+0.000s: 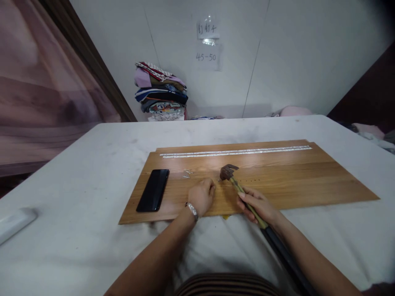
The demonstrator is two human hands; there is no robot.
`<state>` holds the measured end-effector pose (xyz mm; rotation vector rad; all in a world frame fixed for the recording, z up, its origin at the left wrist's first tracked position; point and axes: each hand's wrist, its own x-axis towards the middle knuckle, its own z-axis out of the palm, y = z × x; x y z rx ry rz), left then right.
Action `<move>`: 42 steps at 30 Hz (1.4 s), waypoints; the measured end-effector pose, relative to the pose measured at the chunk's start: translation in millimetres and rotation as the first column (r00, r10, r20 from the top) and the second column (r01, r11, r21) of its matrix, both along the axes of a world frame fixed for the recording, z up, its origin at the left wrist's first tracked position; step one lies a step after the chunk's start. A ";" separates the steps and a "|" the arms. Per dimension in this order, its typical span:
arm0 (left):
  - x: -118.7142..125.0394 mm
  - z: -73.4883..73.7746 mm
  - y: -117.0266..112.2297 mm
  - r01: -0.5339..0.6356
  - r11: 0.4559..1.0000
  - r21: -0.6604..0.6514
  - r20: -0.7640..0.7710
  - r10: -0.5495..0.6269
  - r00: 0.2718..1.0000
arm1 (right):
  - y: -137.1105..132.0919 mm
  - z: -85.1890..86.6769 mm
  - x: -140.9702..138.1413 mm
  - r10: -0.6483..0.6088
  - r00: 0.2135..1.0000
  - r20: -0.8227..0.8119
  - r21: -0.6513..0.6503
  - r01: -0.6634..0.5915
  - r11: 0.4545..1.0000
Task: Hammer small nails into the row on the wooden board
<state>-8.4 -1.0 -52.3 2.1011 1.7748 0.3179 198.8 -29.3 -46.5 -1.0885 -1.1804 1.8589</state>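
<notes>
My right hand (257, 203) grips a claw hammer (227, 171) by the yellow-green part of its handle; a black grip runs back below the hand. Its rusty head is low over a wooden board (308, 181), close to the left end of a row of small dark dots (250, 180), perhaps nail heads. Just left of the head, my left hand (202, 196) rests on the board with its fingers curled in. Nothing shows between them, and a bracelet circles that wrist. Several loose nails (186, 176) lie on the board further left.
A black phone (153, 190) lies at the board's left end. Two white marked strips (236, 152) run along its far side. The board rests on a white-covered table (77, 176). Folded clothes (162, 92) are stacked behind, below paper notes (208, 56) on the wall.
</notes>
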 end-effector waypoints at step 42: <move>-0.1 -0.2 -0.2 -0.012 1.000 -0.024 0.003 0.013 1.000 | 0.1 3.1 -1.4 -0.012 1.000 -0.004 -0.021 0.012 1.000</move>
